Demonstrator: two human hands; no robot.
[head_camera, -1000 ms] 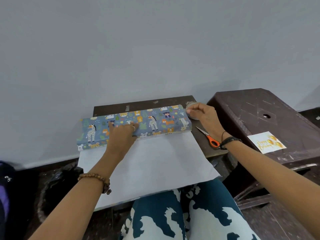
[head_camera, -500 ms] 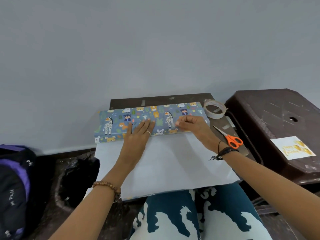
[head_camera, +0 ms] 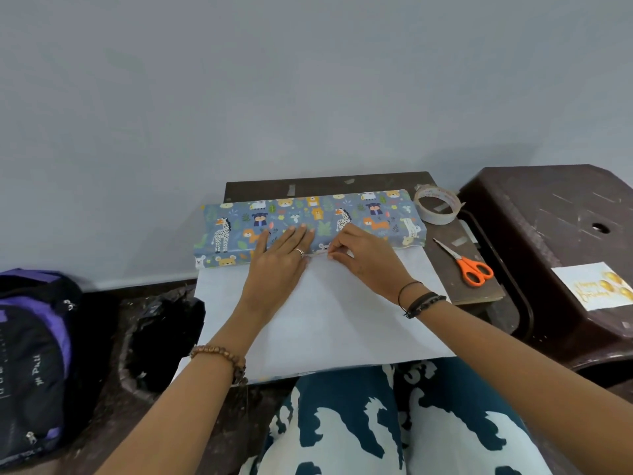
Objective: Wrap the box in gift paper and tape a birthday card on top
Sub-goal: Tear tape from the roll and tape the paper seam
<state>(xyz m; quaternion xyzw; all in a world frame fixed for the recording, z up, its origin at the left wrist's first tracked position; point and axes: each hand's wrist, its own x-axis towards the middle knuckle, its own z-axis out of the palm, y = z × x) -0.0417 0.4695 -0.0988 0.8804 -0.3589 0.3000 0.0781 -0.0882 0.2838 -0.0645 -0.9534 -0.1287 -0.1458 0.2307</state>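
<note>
Box (head_camera: 359,214) (blue animal-print paper over it) under flat left fingers (head_camera: 298,234); right fingers (head_camera: 337,250) pinch tape.

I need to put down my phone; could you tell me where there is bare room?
Free: the brown stool top behind the birthday card, and the white paper below the hands. Crowded: the board strip holding tape roll and scissors.
</note>
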